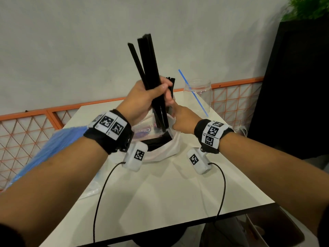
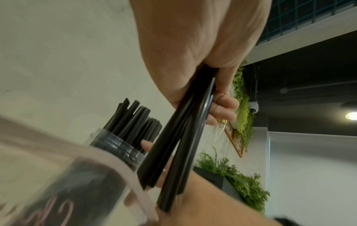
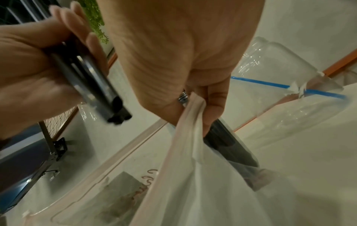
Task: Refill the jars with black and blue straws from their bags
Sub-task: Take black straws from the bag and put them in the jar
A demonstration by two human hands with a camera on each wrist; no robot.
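Note:
My left hand (image 1: 151,97) grips a bundle of black straws (image 1: 149,68), upright and just above the mouth of the clear bag of black straws (image 1: 160,141). In the left wrist view the bundle (image 2: 179,145) runs down from my fist. Behind it stands a jar of black straws (image 2: 123,137), mostly hidden in the head view. My right hand (image 1: 176,114) pinches the bag's rim (image 3: 191,122) and holds it up. Right of that, an almost bare clear jar (image 1: 200,95) holds one blue straw (image 1: 193,92).
A bag of blue straws (image 1: 53,147) lies at the white table's (image 1: 169,193) left edge, partly under my left forearm. An orange mesh rail (image 1: 53,111) runs behind the table. A black planter (image 1: 293,86) stands at the right.

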